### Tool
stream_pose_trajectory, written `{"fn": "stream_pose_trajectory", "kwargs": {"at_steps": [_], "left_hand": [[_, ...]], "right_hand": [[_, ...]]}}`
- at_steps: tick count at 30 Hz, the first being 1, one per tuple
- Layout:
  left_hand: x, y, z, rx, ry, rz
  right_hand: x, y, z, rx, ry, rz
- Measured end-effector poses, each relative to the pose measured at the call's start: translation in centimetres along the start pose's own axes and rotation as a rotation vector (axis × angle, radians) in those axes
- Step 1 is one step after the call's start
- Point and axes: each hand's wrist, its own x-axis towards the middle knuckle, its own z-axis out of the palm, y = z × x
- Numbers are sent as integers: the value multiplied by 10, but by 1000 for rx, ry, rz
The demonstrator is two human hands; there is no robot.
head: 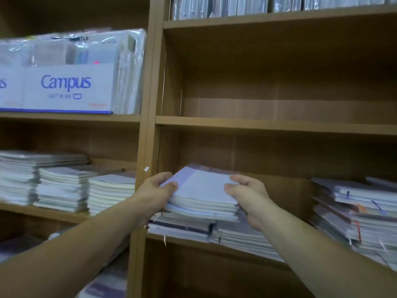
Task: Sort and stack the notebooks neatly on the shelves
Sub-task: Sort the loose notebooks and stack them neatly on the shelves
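Left hand (pixel 154 190): grips the left edge of the notebook stack (pixel 202 196); thumb lies flat on the top cover; the other fingers (pixel 165 175) curl round the far left corner; closed firmly on the stack

Right hand (pixel 247 194): grips the right edge of the same stack; thumb presses on the top cover; fingers (pixel 238 178) bend over the far right edge; the heel of the hand sits low against the stack's side

Notebook stack: several pale notebooks held level between both hands; top cover white with a lilac band at the left; it sits inside the lower right compartment (pixel 279 160), directly over two flat piles; whether it rests on them or hangs just above, cannot tell

Piles beneath: dark-edged pile (pixel 180 227) at left; grey pile (pixel 236 235) just beside it at right

Right pile (pixel 354 211): untidy, in the same compartment, well apart from the hands

Left bookcase: three neat white piles (pixel 64 188); a Campus box (pixel 66 87) on the shelf above
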Motion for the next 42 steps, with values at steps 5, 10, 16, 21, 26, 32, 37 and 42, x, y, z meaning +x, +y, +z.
{"fn": "stream_pose_trajectory", "kwargs": {"at_steps": [5, 10, 16, 21, 26, 32, 37, 42], "left_hand": [[51, -7, -19, 246, 164, 94], [42, -33, -30, 859, 251, 343], [15, -62, -22, 893, 330, 676], [-13, -70, 13, 743, 234, 689], [-33, -78, 40, 684, 119, 730], [-70, -118, 98, 544, -22, 627], [-116, -186, 179, 503, -311, 444], [-140, -259, 244, 406, -440, 77]], "right_hand": [[35, -3, 22, 12, -84, 5], [24, 16, 21, -290, -316, -30], [14, 34, 28, -381, -202, -197], [13, 36, 38, -461, -212, -242], [-13, 50, 16, -672, -58, -375], [-81, 101, -50, -696, -87, -472], [-103, 196, -115, -886, -352, -4], [-106, 288, -170, -914, -265, 196]]}}
